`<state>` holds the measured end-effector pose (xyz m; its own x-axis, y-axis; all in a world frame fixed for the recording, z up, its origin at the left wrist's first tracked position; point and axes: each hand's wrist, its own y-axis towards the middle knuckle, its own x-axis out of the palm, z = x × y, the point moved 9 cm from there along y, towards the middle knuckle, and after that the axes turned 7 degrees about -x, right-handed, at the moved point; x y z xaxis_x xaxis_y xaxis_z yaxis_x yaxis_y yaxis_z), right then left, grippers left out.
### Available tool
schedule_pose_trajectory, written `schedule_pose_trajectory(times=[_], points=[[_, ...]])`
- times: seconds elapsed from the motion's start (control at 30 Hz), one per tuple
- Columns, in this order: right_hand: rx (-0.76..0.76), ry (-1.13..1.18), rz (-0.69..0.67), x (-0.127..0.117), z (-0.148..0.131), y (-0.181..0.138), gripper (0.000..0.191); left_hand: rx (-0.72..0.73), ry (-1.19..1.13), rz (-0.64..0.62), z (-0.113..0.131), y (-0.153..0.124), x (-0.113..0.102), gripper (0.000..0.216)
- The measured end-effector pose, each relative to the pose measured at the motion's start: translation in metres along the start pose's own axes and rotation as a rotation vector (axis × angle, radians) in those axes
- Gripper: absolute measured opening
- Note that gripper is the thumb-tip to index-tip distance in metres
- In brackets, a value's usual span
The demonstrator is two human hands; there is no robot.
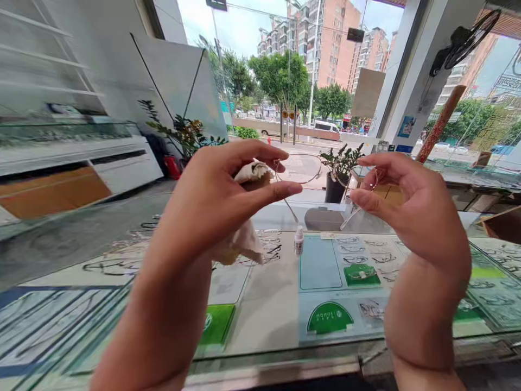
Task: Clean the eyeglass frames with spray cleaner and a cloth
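A pair of thin-rimmed eyeglasses (pixel 300 181) is raised in front of me above the glass counter, its temples angled down and away. My left hand (pixel 228 190) pinches the left end of the frame between thumb and fingertips. Tucked in the same hand, a crumpled beige cloth (pixel 246 243) hangs below the palm. My right hand (pixel 411 201) pinches the opposite end near the hinge, with thumb and index finger on it. Below the glasses, a small white spray bottle (pixel 299 240) stands upright on the counter.
The glass display counter (pixel 268 320) holds several rows of spectacle frames, with green cards (pixel 330 317) among them. Behind it stands a potted plant (pixel 344 163) before the glass doors. Another display case (pixel 73 163) stands at the left. A wall fan (pixel 468 43) is at upper right.
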<state>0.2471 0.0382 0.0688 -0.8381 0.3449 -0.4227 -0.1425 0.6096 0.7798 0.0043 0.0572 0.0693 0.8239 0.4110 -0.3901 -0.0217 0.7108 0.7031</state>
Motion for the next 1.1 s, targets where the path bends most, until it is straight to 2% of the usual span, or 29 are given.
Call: schedule_pose_trajectory(times=[0.4, 0.73, 1.1], points=[[-0.03, 0.083, -0.015, 0.0001, -0.0022, -0.0024, 0.042, 0.011, -0.03, -0.003, 0.0045, -0.0026, -0.0037, 0.037], [-0.016, 0.094, -0.04, 0.0038, 0.001, -0.0002, 0.042, 0.054, -0.028, 0.046, 0.0077, -0.0034, -0.0067, 0.04], [-0.011, 0.076, -0.039, 0.0038, 0.0019, -0.0001, 0.041, 0.052, -0.026, 0.041, 0.009, -0.0038, -0.0055, 0.04]])
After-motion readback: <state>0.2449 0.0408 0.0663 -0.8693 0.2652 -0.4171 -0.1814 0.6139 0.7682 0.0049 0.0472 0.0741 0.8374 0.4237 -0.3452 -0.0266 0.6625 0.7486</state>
